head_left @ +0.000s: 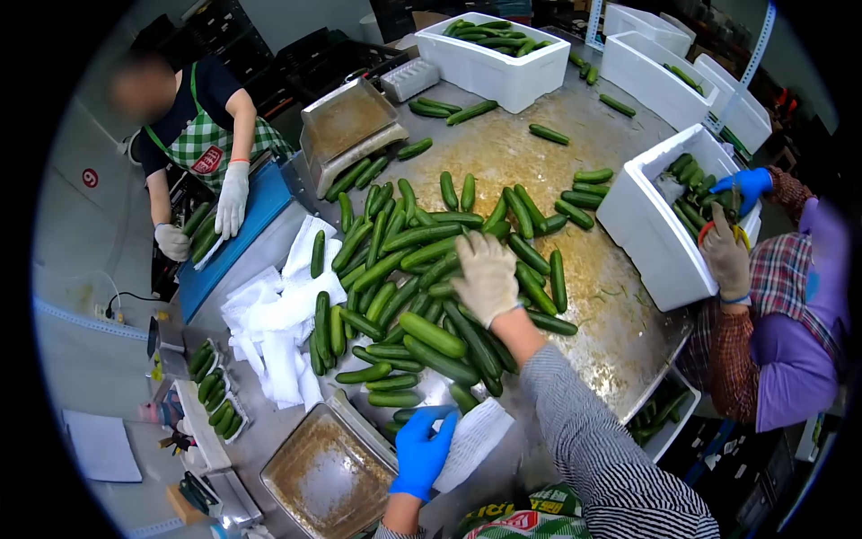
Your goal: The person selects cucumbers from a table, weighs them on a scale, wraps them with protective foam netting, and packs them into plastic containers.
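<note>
While right fingers (pixel 476 249) spread on cucumbers (pixel 434 335), left fingers (pixel 426 418) curl half-parted beside a white sheet (pixel 478 442)

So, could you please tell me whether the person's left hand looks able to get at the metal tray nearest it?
Probably yes: the left hand is right beside the metal tray, with nothing apparent between them, though it seems busy with the white sheet.

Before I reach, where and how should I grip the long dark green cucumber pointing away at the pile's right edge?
Probably grip that cucumber around its slim middle, from above and right: its right flank faces bare stained metal tabletop, while another cucumber crowds its left.
</note>
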Tool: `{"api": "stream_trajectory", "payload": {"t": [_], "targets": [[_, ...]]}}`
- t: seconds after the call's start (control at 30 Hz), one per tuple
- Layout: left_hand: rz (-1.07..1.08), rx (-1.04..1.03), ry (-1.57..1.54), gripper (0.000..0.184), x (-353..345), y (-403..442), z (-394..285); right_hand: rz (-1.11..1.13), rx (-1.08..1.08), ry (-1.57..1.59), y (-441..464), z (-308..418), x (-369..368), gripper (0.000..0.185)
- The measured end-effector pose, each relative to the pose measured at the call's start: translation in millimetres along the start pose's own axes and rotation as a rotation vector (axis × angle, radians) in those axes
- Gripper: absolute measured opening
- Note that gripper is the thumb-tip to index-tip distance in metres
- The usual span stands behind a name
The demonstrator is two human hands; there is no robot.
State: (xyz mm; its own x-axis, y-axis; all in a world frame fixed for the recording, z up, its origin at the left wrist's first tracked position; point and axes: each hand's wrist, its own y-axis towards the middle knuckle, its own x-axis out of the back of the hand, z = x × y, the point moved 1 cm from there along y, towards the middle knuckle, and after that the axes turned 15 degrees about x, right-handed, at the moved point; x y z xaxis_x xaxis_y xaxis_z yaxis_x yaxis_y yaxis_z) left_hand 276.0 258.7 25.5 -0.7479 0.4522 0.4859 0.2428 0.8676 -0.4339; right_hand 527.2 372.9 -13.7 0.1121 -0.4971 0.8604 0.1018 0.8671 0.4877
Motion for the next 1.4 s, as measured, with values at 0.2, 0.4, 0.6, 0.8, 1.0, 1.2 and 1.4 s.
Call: {"api": "stream_trajectory", "payload": {"t": [0.2, 0.4, 0.6, 0.8, 1.0, 1.2, 1.4], "targets": [[-0.137, 0.02, -0.021, 0.06, -5.6, 61.2, -24.7, -0.059, 0.252, 0.228, 22.8, -46.4, 7.0, 0.048], [0.084, 0.111, -0.398, 0.056, -29.0, 122.4, -6.7, 0.101, 0.398, 1.118, 7.7, 32.7, 33.0, 0.038], [0.077, 0.479, -0.908, 0.028, -11.3, 92.6, 6.7, 0.248, 0.11, 0.263, 76.4, -43.6, -65.3, 0.036], [0.051, 0.513, -0.909, 0.023, 0.9, 61.2, 18.4, 0.331, 0.226, 0.549, 60.2, -2.4, -16.4, 0.05], [0.126, 0.538, -0.936, 0.018, -12.7, 39.0, 9.0, 0.287, 0.439, 0.352, 44.1, 15.0, -44.2, 0.054], [0.058, 0.5, -1.073, 0.031, -3.6, 36.5, 24.4, 0.451, -0.012, 0.973, 3.3, 57.1, 13.5, 0.045], [0.595, 0.309, -1.767, 0.038, 10.4, 49.4, 84.5, 0.624, 0.689, 1.032, -1.9, 78.3, 39.5, 0.027]]}}
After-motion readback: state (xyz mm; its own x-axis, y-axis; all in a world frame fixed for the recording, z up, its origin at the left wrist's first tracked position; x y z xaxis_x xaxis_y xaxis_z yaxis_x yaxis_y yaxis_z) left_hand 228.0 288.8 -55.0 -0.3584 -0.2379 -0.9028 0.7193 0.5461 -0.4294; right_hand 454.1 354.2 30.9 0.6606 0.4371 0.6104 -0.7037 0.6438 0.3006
